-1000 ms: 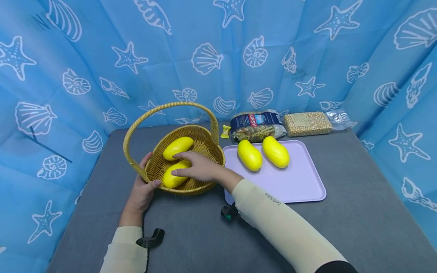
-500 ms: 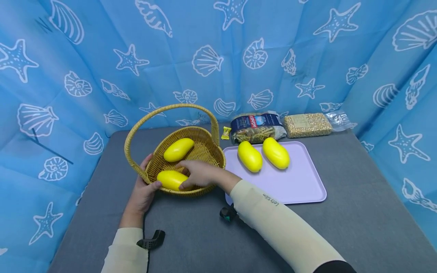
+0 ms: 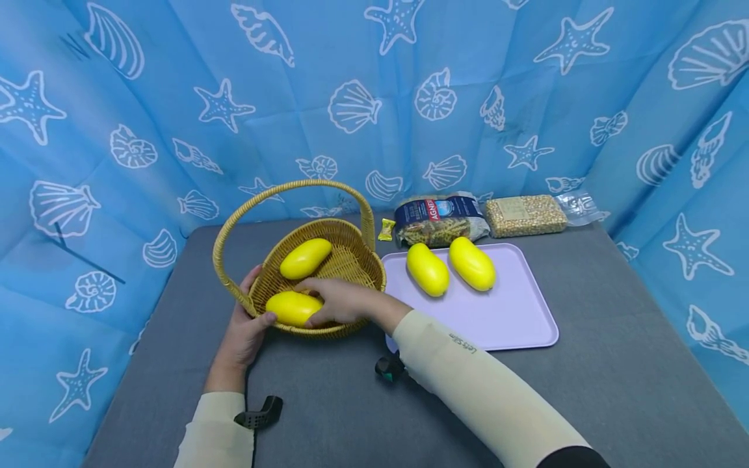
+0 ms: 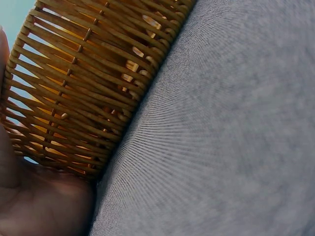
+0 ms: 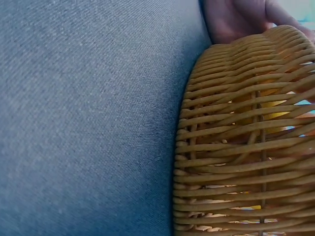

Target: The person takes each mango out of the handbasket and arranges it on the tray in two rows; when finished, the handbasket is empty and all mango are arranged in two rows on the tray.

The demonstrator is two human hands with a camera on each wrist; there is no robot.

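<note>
A wicker basket (image 3: 354, 260) with a tall arched handle stands on the left of the table, holding two yellow mangoes. My left hand (image 3: 246, 331) grips its near left side, thumb over the rim and fingers around the outside. In the left wrist view, that palm (image 4: 47, 201) lies against the woven wall (image 4: 93, 78). My right hand (image 3: 342, 302) reaches inside and holds the right end of the near mango (image 3: 290, 309) between thumb and fingers. Behind it lies the far mango (image 3: 305, 259), untouched. The right wrist view shows mostly wicker, hiding the right fingers.
Right of the basket is a lilac tray (image 3: 503, 318) bearing two more mangoes, one left (image 3: 428, 270) and one right (image 3: 473, 263). Along the curtain lie a small yellow wrapped candy (image 3: 387, 229), a pasta bag (image 3: 441, 221) and a clear bag of grains (image 3: 526, 216).
My right hand has lowered onto the near mango. That mango has turned lengthwise across the basket and shifted left towards my left thumb. My left hand keeps its place on the basket.
</note>
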